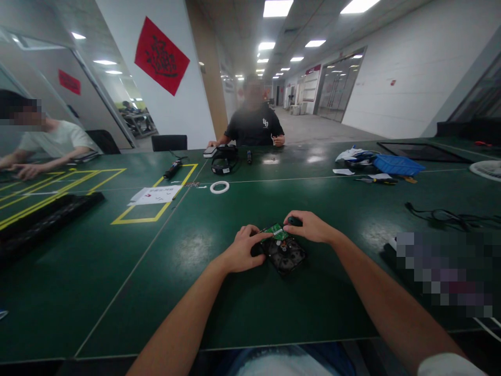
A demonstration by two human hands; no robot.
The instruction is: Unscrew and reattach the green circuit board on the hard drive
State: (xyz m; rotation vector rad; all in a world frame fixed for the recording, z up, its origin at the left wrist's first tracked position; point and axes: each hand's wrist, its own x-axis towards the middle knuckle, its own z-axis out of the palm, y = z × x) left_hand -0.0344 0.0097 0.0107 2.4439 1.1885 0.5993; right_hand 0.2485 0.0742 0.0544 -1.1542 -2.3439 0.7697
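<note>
A hard drive [287,257] lies on the green table in front of me, its black underside facing up and a green circuit board [275,230] at its far end. My left hand [245,250] grips its left side, with the index finger stretched onto the board and the thumb at the drive's edge. In my right hand [309,226] is a tool with a dark, rounded handle, which looks like a screwdriver [294,221]. It is held low over the right part of the board; its tip is hidden by my fingers.
Beyond the drive lies a white ring [219,187], with a paper sheet [156,195] to its left. A blue basket [398,164], pliers [376,180] and black cables [450,215] are on the right. A black strip-like object [50,222] lies left. Two people sit across the table.
</note>
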